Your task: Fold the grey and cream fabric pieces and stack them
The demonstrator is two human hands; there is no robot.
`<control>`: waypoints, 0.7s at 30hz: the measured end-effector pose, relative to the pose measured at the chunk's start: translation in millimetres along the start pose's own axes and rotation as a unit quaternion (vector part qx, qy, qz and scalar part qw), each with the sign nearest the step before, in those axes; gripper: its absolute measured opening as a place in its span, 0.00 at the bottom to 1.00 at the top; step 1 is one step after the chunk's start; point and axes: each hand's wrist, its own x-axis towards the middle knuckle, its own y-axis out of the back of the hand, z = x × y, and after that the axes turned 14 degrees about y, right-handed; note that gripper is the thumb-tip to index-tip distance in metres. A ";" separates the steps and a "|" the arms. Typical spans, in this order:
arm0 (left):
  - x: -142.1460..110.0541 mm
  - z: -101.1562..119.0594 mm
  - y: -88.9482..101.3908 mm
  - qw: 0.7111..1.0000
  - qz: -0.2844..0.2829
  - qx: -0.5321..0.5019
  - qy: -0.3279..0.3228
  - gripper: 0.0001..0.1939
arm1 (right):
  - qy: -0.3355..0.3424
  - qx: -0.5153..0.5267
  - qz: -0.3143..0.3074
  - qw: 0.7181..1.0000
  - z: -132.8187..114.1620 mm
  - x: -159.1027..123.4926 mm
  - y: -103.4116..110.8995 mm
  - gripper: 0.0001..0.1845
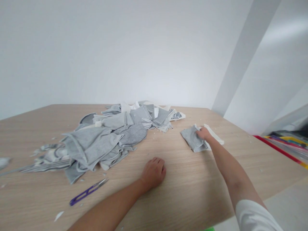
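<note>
My right hand (203,133) is closed on a grey piece of fabric (192,138), out on the right part of the table. Beneath and just behind that piece lies a cream fabric piece (214,134). My left hand (154,172) rests on the tabletop near the middle, its fingers curled in and nothing showing in them. To the left spreads a loose heap of grey, cream and striped fabric pieces (93,146). Purple-handled thread snips (88,192) lie in front of the heap, blades pointing right.
The wooden table (178,192) reaches back to a white wall (144,51). Small white scraps (59,216) dot its surface. Beyond the right edge are stacked colourful items (286,144) with a red rim. Something green (209,229) peeks out below the front edge.
</note>
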 end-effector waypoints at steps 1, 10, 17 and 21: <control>-0.1 0.4 0.6 1.000 -0.001 0.001 -0.001 0.08 | -0.002 0.019 0.021 1.000 -3.2 2.9 2.1 0.22; -0.7 0.1 -0.5 1.000 0.006 -0.001 -0.002 0.08 | -0.089 0.133 0.137 0.978 9.4 -12.7 0.3 0.27; 0.3 -2.4 -3.8 1.000 0.010 -0.012 -0.011 0.09 | -0.184 0.110 0.095 0.972 42.0 -48.3 -15.8 0.24; 0.1 -1.0 -2.4 1.000 0.003 -0.011 -0.004 0.09 | -0.201 0.103 0.075 0.971 41.7 -47.7 -17.9 0.29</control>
